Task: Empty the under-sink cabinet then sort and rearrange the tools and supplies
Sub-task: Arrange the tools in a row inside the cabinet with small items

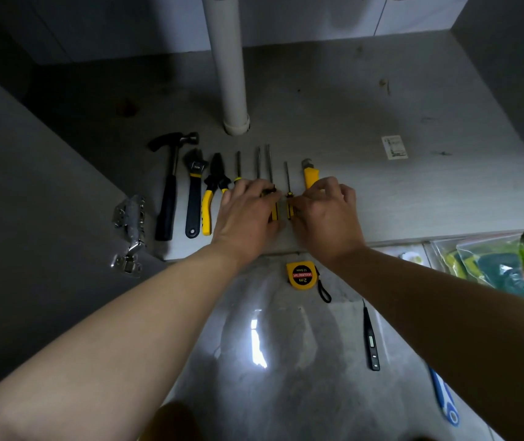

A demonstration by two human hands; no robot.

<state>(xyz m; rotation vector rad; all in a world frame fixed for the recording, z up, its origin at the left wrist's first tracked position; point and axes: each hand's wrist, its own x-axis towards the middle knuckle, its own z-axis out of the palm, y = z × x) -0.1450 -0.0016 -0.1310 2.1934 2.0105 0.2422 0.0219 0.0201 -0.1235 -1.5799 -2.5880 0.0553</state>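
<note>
Kneeling at an open under-sink cabinet, a person works over a row of tools. On the glossy tiled floor [289, 393] nearest the camera, behind the wrists, lie a yellow tape measure [300, 275], a black tester pen [371, 340] and a blue-handled tool [445, 401]. Clear plastic bags [489, 261] sit off to the right of the right forearm.

Both hands meet at the front edge of the cabinet floor [381, 106]. The left hand [248, 211] curls its fingers [254, 189] down over the black-and-yellow handle of the long screwdriver [268, 163]. The right hand [327, 214] bends its fingers [327, 186] inward, thumb and forefinger closing on the handle of the short screwdriver [287, 176], which lies in the narrow gap between the two hands.

Just beyond the right fingertips lies a yellow utility knife [311, 175]. Two more screwdrivers [238, 163] [258, 160] run out from under the left fingers. Left of those fingers, side by side, lie pliers [214, 183], an adjustable wrench [194, 192] and a hammer [170, 186]. A metal door hinge [130, 230] shows farther left.

Well past the fingertips a white drain pipe [227, 58] stands upright on the cabinet floor, with a small paper label [395, 147] to its right.
</note>
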